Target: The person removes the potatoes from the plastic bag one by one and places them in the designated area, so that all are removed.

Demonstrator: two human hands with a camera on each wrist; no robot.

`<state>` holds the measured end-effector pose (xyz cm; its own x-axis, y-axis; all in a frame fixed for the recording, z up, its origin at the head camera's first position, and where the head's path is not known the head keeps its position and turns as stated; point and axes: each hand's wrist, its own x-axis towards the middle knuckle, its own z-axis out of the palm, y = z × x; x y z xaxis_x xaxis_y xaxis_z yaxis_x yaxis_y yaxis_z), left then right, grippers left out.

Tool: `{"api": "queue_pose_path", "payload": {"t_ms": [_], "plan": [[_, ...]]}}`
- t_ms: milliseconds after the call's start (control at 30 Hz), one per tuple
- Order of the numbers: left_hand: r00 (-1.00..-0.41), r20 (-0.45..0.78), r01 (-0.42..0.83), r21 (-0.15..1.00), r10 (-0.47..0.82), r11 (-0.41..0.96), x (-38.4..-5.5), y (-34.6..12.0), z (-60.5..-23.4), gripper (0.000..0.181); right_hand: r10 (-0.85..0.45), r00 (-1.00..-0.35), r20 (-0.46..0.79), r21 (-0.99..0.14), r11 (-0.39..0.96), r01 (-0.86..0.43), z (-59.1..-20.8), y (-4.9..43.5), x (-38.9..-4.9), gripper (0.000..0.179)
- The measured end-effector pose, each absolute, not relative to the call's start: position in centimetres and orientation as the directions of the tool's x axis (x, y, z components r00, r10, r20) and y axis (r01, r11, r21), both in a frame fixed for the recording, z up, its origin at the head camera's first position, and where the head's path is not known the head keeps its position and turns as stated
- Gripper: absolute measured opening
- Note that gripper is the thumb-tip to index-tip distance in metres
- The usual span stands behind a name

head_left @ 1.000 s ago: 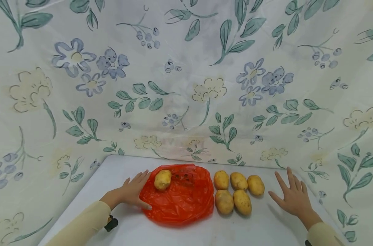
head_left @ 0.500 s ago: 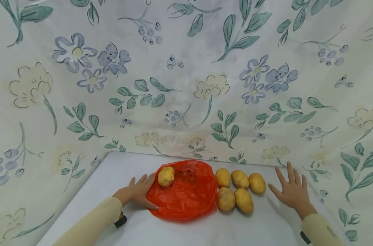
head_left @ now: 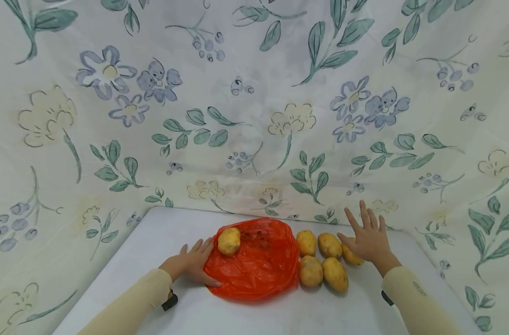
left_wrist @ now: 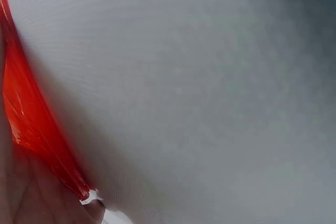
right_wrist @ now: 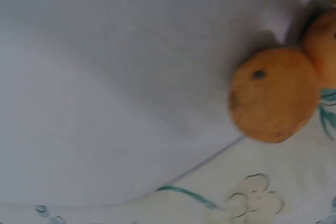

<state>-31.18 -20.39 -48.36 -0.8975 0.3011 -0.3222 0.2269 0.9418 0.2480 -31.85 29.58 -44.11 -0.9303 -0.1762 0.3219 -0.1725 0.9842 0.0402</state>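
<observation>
A red plastic bag (head_left: 258,265) lies flattened on the white table, with one potato (head_left: 229,241) on its upper left part. My left hand (head_left: 195,264) rests against the bag's left edge, fingers spread and thumb along its lower side; the left wrist view shows the red plastic (left_wrist: 34,114) beside the palm. To the bag's right sit several potatoes (head_left: 310,271) in two rows. My right hand (head_left: 369,239), fingers spread, is above the rightmost potato (head_left: 353,255) of the back row and partly hides it. In the right wrist view a potato (right_wrist: 275,95) appears apart from any fingers.
The white table (head_left: 254,321) ends at the back against a hanging cloth (head_left: 254,93) printed with flowers and leaves. The cloth also borders the left and right sides. A dark wrist-worn device (head_left: 169,301) shows under the left sleeve.
My right hand has moved left, from beside the potatoes to over the rightmost one. The left hand stays at the bag's edge. The head view has shifted slightly.
</observation>
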Motion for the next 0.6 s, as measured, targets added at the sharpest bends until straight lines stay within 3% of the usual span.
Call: {"api": "queue_pose_path", "payload": {"t_ms": [600], "plan": [[-0.900, -0.322, 0.226, 0.230, 0.293, 0.947, -30.9, -20.4, -48.4, 0.128, -0.347, -0.878, 0.331, -0.002, 0.930, -0.368, -43.9, 19.5, -34.2, 0.079]]}}
